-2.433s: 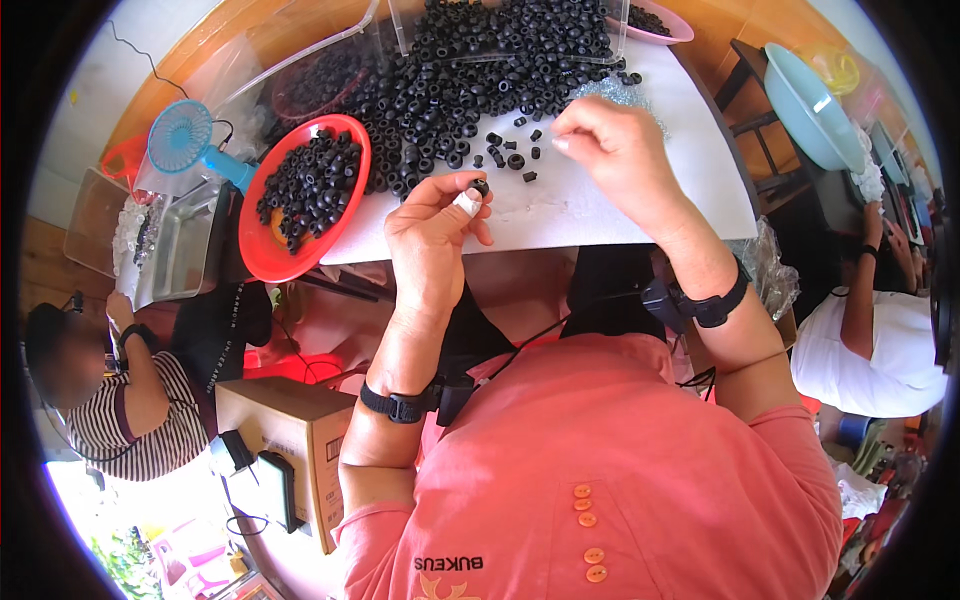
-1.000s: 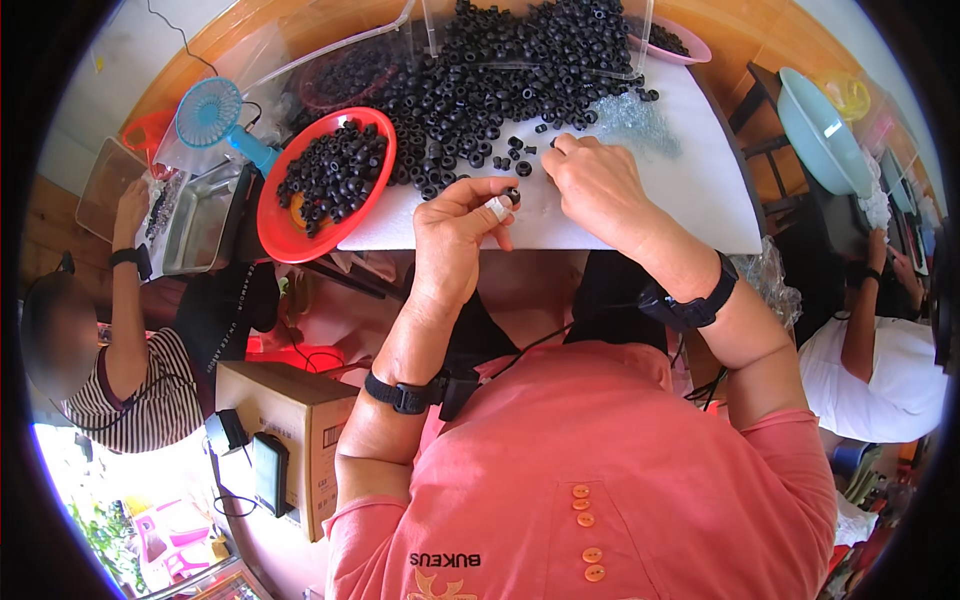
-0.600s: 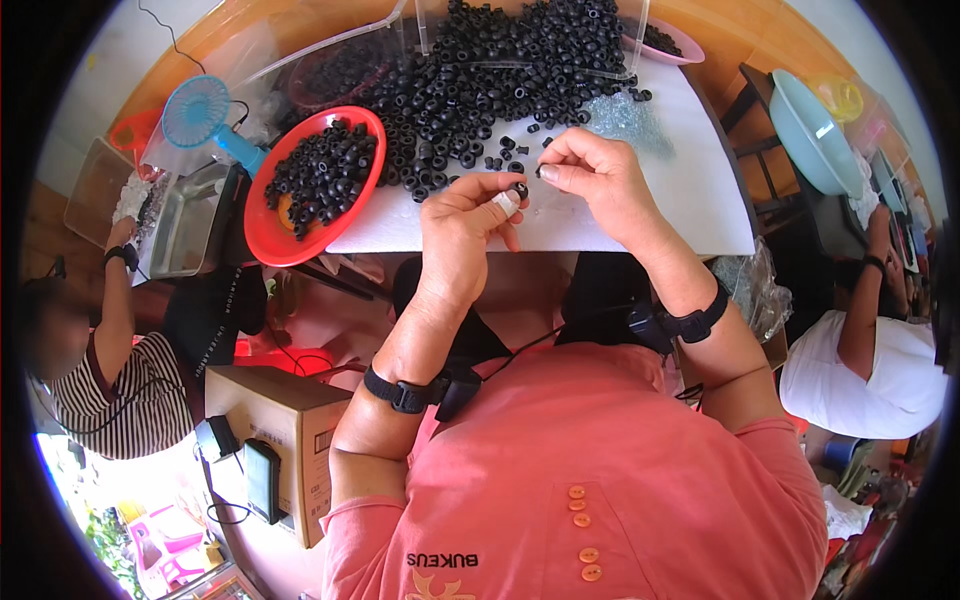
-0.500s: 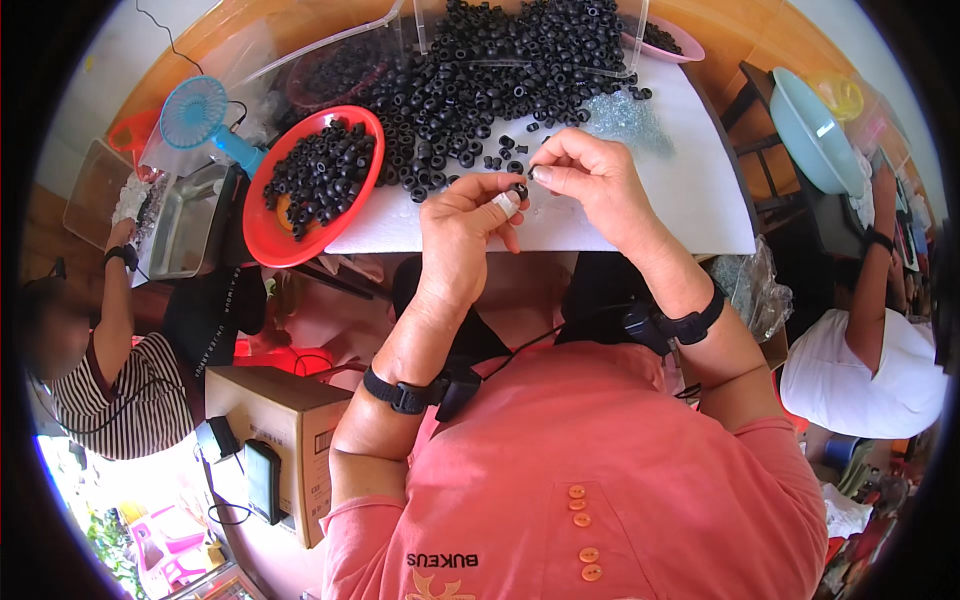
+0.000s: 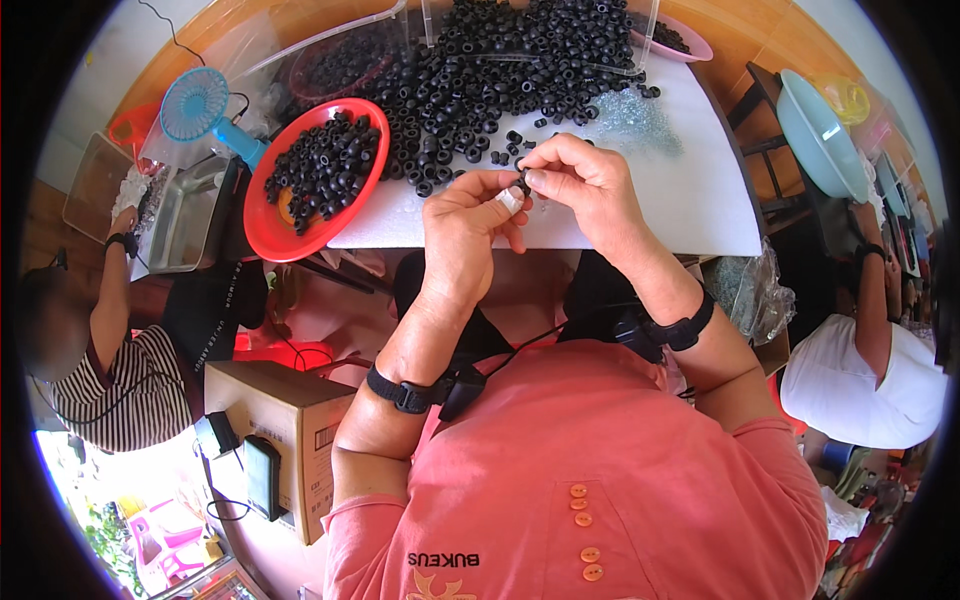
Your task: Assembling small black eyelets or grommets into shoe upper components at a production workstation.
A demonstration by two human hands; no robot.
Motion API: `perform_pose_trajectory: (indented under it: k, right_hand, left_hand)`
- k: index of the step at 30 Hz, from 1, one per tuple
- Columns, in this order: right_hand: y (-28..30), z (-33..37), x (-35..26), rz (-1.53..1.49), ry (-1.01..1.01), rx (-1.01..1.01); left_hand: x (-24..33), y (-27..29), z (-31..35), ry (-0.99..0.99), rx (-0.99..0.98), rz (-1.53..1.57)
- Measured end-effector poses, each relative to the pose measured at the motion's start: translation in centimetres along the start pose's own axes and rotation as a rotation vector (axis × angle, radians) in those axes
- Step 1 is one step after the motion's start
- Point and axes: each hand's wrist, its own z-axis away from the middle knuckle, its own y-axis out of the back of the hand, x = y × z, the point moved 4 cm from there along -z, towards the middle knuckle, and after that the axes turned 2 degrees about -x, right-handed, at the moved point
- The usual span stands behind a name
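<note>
Over the near edge of the white tabletop [image 5: 700, 205], my two hands meet fingertip to fingertip. My left hand [image 5: 458, 235] pinches a small black ring-shaped part [image 5: 521, 181] between thumb and forefinger; white tape wraps that thumb. Thumb and forefinger of my right hand [image 5: 595, 190] are closed against the same part. Whether they hold a separate tiny piece is hidden. Just beyond lies a large heap of similar black parts [image 5: 520, 60]. Small clear bluish pieces [image 5: 637, 125] are spread right of the heap.
A red plate [image 5: 265, 240] of black parts stands left, beside a blue fan [image 5: 195, 105] and a metal tray [image 5: 185, 215]. A pink bowl [image 5: 695, 45] sits back right; a light-blue basin [image 5: 815, 135] is farther right. People work at both sides.
My right fingertips have come in from slightly apart and now touch the black part in my left hand. The left hand keeps its pinch.
</note>
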Motion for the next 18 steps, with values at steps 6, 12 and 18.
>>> perform_pose_trajectory:
  k: [6, 12, 18]
  right_hand:
    - [-0.7, 1.1, 1.2, -0.101, -0.119, 0.028]
    - [-0.9, 1.3, 0.8, -0.272, -0.08, 0.073]
    - [-0.7, 1.1, 0.5, -0.047, 0.033, 0.084]
  left_hand:
    - [0.2, -0.1, 0.4, -0.008, -0.004, 0.004]
    - [0.1, -0.1, 0.4, -0.027, -0.008, 0.001]
    - [0.0, 0.0, 0.4, -0.029, 0.024, 0.003]
